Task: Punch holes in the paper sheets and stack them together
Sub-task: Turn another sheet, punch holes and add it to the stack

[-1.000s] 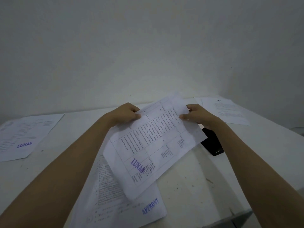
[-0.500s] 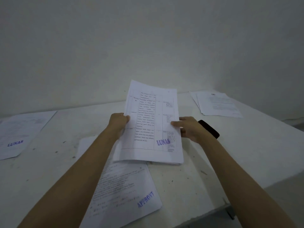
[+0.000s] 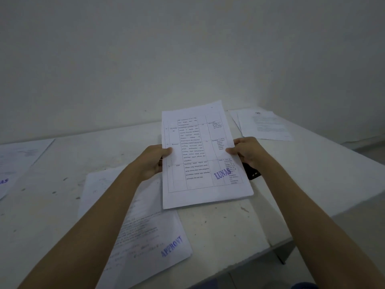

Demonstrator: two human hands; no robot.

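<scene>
Now, held stack: a sheaf of printed sheets (image 3: 200,155) with a blue LUNAS stamp, upright at frame centre, above the table (image 3: 291,195)
Left hand (image 3: 153,161): thumb clamped over the sheaf's left edge
Right hand (image 3: 248,152): pinching the right edge
Dark object (image 3: 253,174): black, peeking out below the right hand; cannot tell what it is
Lower centre: APPROVT-stamped sheet (image 3: 145,226) lying flat
Upper right: more papers (image 3: 264,126)
Left edge: another stamped sheet (image 3: 18,161)

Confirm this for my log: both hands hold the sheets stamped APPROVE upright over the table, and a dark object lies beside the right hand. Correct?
Not quite. In the head view the held sheets carry a LUNAS stamp; the APPROVE-type stamp is on the paper lying flat on the table. The rest stands: the left hand and right hand hold them upright, and a dark object lies beside the right hand.
</scene>
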